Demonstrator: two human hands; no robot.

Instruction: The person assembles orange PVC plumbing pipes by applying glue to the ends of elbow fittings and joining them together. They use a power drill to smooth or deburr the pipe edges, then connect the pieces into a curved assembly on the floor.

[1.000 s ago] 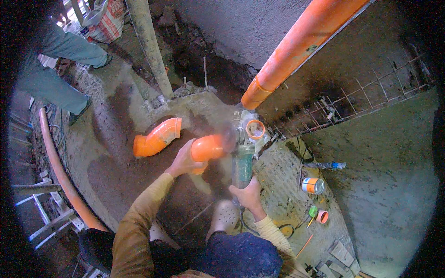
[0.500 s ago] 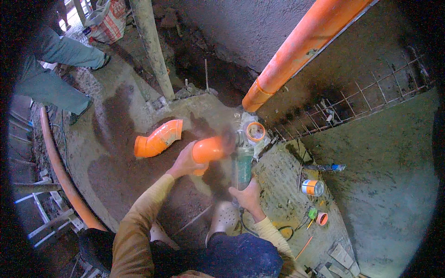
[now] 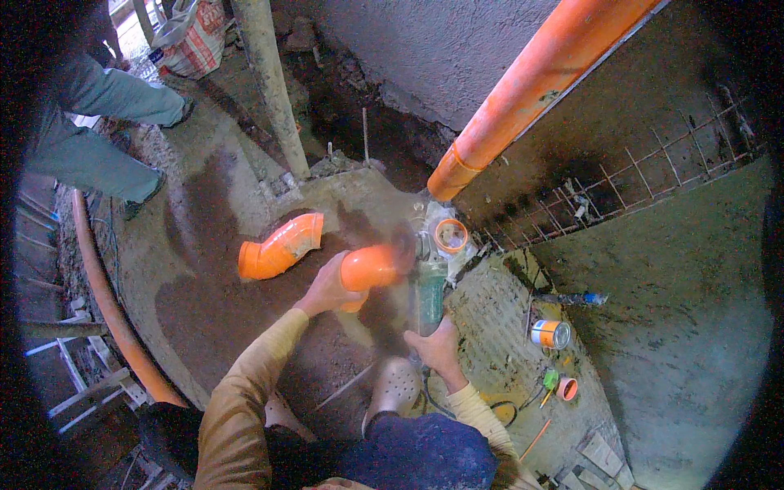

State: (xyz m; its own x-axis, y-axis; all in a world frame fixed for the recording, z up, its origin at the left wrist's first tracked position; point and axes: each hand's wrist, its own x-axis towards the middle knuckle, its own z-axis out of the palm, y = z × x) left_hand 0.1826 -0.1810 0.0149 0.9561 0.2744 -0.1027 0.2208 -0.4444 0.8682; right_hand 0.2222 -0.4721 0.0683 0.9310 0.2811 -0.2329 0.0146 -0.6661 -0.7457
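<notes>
While you crouched over the muddy concrete floor (image 3: 204,327), your left hand (image 3: 327,287) gripped a short orange pipe fitting (image 3: 371,268), fingers wrapped round its near end and holding it just above the floor. Your right hand (image 3: 437,347) was closed round the body of a green angle grinder (image 3: 429,290), its head pressed to the fitting's far end, where dust blurred the contact. Item beside: a second orange elbow fitting (image 3: 282,245) lying loose on the floor, just left of the held piece and apart from it. Item beyond: a long orange drain pipe (image 3: 539,82) slanting down the wall, its socket end close above the grinder; a small orange ring (image 3: 450,235) lay at its foot. Items right: a tin can (image 3: 550,333), a small orange cap (image 3: 567,388). Another person's legs (image 3: 98,131) stood well off at upper left. Judged step: trimming or dressing the fitting's end, still under way. The next move would have called for a steady left grip, the disc kept square to the rim, and fingers kept well back from it.
</notes>
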